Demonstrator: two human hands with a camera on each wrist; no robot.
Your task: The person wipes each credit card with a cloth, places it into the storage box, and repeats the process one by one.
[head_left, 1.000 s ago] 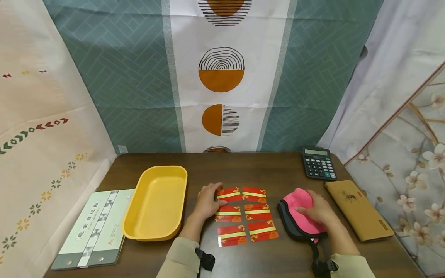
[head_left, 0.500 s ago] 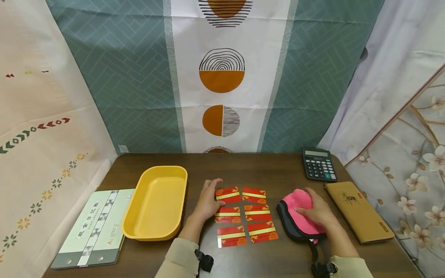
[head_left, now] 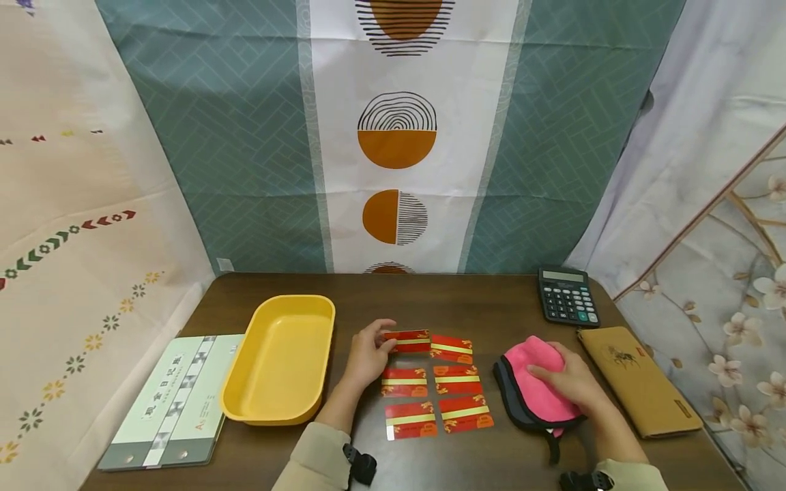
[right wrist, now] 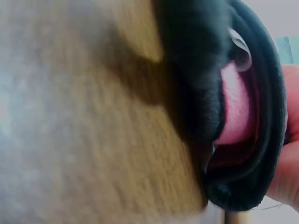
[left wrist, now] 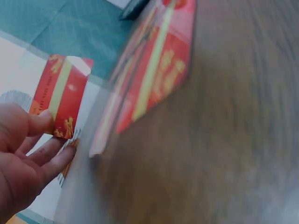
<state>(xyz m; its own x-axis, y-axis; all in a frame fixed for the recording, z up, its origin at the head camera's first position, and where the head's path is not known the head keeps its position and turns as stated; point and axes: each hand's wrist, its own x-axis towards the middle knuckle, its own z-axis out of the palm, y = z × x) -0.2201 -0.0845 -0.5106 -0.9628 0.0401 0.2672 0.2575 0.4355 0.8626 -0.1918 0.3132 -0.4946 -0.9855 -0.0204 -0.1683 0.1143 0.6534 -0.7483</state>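
My left hand (head_left: pixel 366 356) pinches a red card (head_left: pixel 413 338) with a yellow stripe by its left end, thumb on one face. In the left wrist view this card (left wrist: pixel 63 95) is tilted up off the table. Several like cards (head_left: pixel 403 382) lie in two columns beside and below it. On the right, my right hand (head_left: pixel 574 382) grips a pink pouch (head_left: pixel 537 372) with dark trim, thumb on its upper face. The right wrist view shows the pouch's gaping mouth, with pink cloth (right wrist: pixel 237 107) inside the dark rim. Most of my right fingers are hidden behind the pouch.
A yellow tray (head_left: pixel 279 368) stands left of the cards, beside a pale green folder (head_left: pixel 175 395). Right of the pouch lie a tan notebook (head_left: pixel 638 382) and a black calculator (head_left: pixel 568 296) at the back. Fabric hangs behind the brown table (head_left: pixel 479 457).
My left hand has taken hold of the top-left card and tilted it up from the table. My right hand stays on the pouch. The head view has shifted slightly.
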